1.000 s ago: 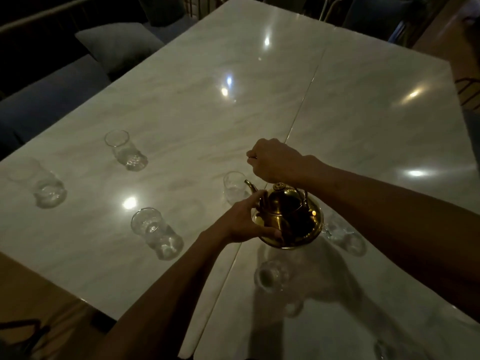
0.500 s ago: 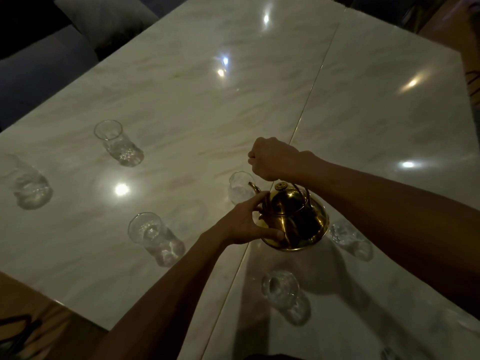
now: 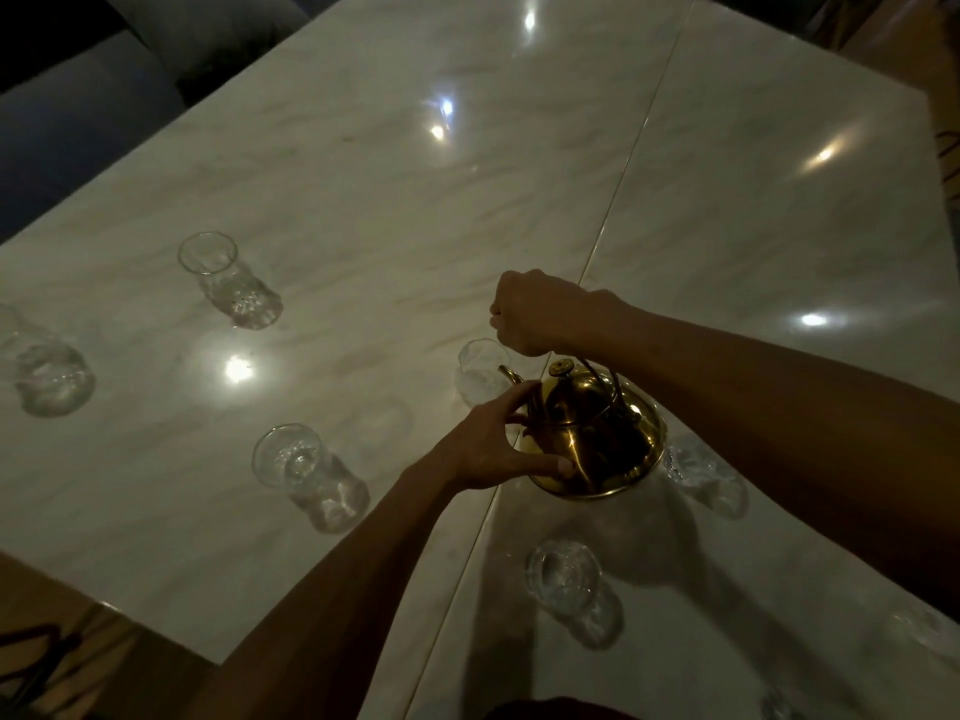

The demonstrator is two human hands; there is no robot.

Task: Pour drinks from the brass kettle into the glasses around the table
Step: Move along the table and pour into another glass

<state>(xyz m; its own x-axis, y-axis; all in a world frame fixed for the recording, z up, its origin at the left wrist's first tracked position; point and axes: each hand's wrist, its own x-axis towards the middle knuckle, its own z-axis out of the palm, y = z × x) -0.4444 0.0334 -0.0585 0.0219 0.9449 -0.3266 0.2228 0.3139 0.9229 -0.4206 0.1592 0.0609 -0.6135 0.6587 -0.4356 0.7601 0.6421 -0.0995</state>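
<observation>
I am holding the brass kettle [image 3: 597,439] just above the worktop [image 3: 363,200], right grip [image 3: 540,314] clenched round its handle and left grip [image 3: 493,449] clasping its body. I am judging a slow tilt best, with the spout over the nearest glass [image 3: 480,379]. I am counting one kettle and seven glasses [image 3: 306,470], possibly an eighth.

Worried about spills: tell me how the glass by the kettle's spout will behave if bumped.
It may tip: the glass looks tall for its base. A low push would likely slide it, since the table is glossy. Clear glass, so presumably fragile.
</observation>
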